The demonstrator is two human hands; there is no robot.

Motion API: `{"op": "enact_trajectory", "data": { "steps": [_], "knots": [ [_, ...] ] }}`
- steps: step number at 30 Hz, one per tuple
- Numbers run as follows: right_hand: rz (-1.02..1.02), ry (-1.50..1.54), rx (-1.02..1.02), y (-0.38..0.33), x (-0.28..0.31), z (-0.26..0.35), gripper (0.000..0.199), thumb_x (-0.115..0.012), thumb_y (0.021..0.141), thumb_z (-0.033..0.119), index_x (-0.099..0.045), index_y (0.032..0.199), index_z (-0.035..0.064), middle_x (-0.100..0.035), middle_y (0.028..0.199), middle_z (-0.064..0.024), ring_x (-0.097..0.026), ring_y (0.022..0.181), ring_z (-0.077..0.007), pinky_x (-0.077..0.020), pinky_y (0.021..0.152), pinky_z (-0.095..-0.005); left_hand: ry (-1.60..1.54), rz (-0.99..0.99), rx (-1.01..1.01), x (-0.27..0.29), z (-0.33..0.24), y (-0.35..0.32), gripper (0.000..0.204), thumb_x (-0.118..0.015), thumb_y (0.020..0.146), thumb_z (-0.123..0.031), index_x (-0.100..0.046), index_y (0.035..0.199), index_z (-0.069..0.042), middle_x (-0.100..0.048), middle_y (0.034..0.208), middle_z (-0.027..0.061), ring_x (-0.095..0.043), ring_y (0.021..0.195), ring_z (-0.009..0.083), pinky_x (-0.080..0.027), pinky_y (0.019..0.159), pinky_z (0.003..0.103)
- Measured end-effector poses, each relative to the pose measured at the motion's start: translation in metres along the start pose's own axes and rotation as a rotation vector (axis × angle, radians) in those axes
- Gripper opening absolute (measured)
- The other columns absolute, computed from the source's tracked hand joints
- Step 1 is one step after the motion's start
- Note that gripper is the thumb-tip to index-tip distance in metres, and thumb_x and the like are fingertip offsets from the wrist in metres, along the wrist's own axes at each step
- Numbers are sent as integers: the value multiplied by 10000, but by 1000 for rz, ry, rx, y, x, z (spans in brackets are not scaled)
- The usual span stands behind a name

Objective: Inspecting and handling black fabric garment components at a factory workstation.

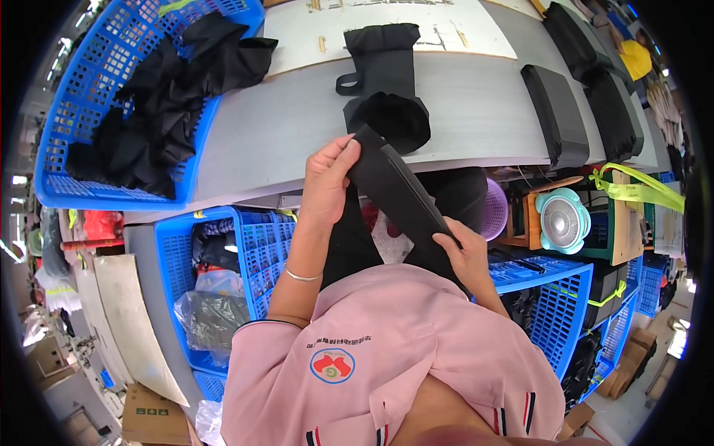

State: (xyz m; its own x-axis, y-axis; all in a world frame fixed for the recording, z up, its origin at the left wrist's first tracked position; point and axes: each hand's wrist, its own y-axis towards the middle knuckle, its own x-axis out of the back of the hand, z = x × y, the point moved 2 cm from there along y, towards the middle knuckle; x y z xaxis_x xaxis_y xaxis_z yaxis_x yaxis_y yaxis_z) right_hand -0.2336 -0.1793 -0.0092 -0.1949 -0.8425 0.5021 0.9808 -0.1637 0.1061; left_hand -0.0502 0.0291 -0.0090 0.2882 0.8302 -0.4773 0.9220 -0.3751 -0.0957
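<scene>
Between my hands a long, flat black fabric piece slants down from upper left to lower right above my lap. My left hand pinches its upper end, thumb on top. At its lower end my right hand grips the edge, thumb over the front. A lengthwise edge or seam runs along its right side. Just beyond, on the table, lies a black fabric pouch with a side loop and a dark, wide mouth toward me. Neither hand touches the pouch.
On the grey table, a blue basket of loose black fabric stands left. Stacked black panels lie right, a white board at the back. Below are blue crates, a purple basket and a small teal fan.
</scene>
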Motion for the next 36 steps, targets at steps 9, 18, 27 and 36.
{"op": "enact_trajectory", "data": {
  "steps": [9, 18, 27, 36],
  "knots": [
    [4, -702, 362, -3, 43, -22, 314, -665, 803, 83, -688, 1115, 66, -654, 904, -82, -615, 764, -257, -481, 658, -370, 291, 212, 310, 11, 20, -16, 367, -749, 834, -94, -670, 1181, -3, -685, 1012, 43, -640, 894, 112, -517, 750, 253],
    [-75, -908, 604, 2, 69, -41, 445, -631, 750, 18, -638, 1193, 50, -643, 1015, -126, -630, 852, -297, -502, 724, -398, 58, 122, 433, 45, -10, -25, 201, -771, 751, 35, -618, 828, -70, -595, 781, 3, -525, 605, 57, -381, 495, 191],
    [-117, -527, 270, 12, 17, -43, 438, -713, 795, 70, -616, 1223, 74, -663, 944, -101, -623, 796, -290, -495, 679, -393, 1113, -261, -442, 9, 35, 35, 269, -752, 845, -185, -752, 1105, -116, -415, 1500, 192, -382, 1385, 332, -457, 993, 378],
    [-143, -400, 129, 50, -26, -10, 519, -613, 908, 98, -457, 1397, 27, -637, 869, -151, -632, 623, -343, -512, 511, -394, 1053, -117, -666, -25, 47, 61, 392, -539, 836, 103, -678, 1178, -28, -608, 1328, 149, -505, 1325, 327, -452, 1014, 343]
  ]
}}
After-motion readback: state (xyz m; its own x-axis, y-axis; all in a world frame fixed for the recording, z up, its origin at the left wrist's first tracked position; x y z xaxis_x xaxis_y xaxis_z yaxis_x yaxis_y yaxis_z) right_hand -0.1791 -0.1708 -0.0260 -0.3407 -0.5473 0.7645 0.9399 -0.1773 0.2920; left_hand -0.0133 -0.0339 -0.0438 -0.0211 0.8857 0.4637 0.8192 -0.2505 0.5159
